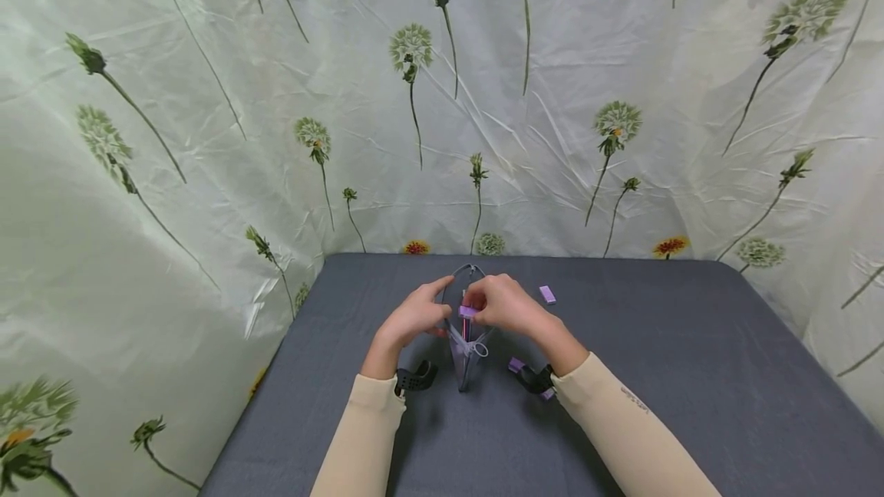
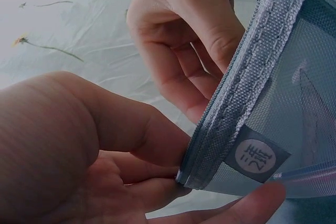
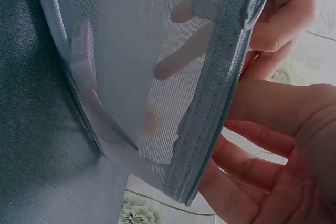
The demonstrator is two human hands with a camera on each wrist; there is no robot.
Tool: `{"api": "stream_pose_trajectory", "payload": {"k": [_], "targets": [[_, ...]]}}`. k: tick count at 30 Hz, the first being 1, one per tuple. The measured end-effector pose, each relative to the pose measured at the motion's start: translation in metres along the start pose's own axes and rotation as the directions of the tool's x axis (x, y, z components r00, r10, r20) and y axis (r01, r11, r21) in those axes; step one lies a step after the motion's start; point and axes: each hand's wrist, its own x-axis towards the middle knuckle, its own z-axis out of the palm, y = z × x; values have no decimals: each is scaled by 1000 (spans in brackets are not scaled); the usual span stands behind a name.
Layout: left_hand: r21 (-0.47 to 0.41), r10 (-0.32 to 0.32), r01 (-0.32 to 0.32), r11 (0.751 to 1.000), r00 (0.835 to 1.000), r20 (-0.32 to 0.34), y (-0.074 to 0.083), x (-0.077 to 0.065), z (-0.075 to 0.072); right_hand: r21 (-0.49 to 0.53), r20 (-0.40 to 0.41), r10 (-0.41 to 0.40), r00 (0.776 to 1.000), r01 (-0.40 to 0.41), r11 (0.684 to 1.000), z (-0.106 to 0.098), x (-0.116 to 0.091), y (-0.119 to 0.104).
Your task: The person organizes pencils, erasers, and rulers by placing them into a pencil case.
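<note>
A grey mesh zipper pouch (image 1: 464,363) stands on the table with its mouth spread apart. My left hand (image 1: 417,314) pinches the zippered rim between thumb and fingers, beside a small round label (image 2: 255,156) in the left wrist view. Over the mouth, my right hand (image 1: 507,303) pinches a small purple rectangular block (image 1: 468,313); the rim hides this block in the right wrist view. Through the mesh, another lilac block (image 3: 83,56) shows inside the pouch, near a slim pointed stick (image 3: 118,129). A zipper pull ring (image 3: 258,1) hangs at the rim.
One purple block (image 1: 547,294) lies on the dark grey table (image 1: 656,374) beyond my right hand. Two more, a purple block (image 1: 516,364) and one partly hidden block (image 1: 548,394), lie by my right wrist. A flower-printed curtain (image 1: 539,175) hangs behind the table's back edge.
</note>
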Motion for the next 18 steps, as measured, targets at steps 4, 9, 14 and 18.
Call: {"api": "stream_pose_trajectory", "payload": {"k": [4,9,14,18], "targets": [[-5,2,-2,1000,1000,-1,-2,1,0,-12,5,2,1000,-2,1000,1,3,-1],[-10,1,-1,1000,1000,5,-2,2,-1,-10,25,18,1000,-18,1000,3,5,-2],[-12,0,1,1000,1000,7,-3,2,-1,-6,37,15,999,-15,1000,5,6,0],[-13,-1,1,1000,1000,13,-4,3,-1,-23,63,4,998,-3,1000,6,7,1]]}}
